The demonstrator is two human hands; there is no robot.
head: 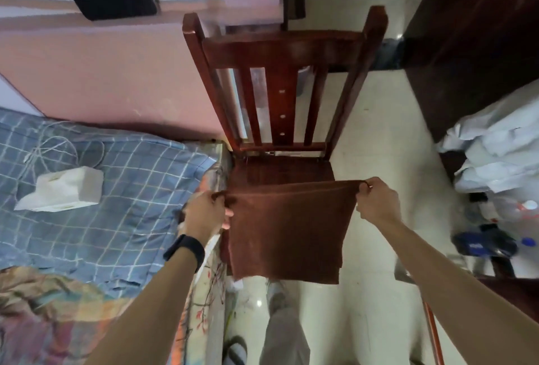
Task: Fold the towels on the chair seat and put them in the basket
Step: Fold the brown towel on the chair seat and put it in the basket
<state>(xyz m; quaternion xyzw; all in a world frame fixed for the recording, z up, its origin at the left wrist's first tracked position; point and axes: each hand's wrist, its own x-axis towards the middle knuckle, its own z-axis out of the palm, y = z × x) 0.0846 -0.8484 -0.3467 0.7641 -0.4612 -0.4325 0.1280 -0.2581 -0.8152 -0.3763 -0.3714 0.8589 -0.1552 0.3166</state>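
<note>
A brown towel [287, 230] hangs spread out in the air in front of a dark red wooden chair [281, 93]. My left hand [205, 213] pinches the towel's top left corner. At the top right corner my right hand [376, 201] pinches it too. The towel's top edge is stretched taut between them, and its lower edge dangles past the front of the chair seat [280, 170], hiding most of it. Only the bare back strip of the seat shows. No basket is visible.
A bed with a blue checked sheet [110, 198] and a white tissue box [62, 189] lies close on the left, against a pink wall. White bags [498, 157] and dark furniture stand on the right. Pale tiled floor [376, 131] lies around the chair, and my legs show below.
</note>
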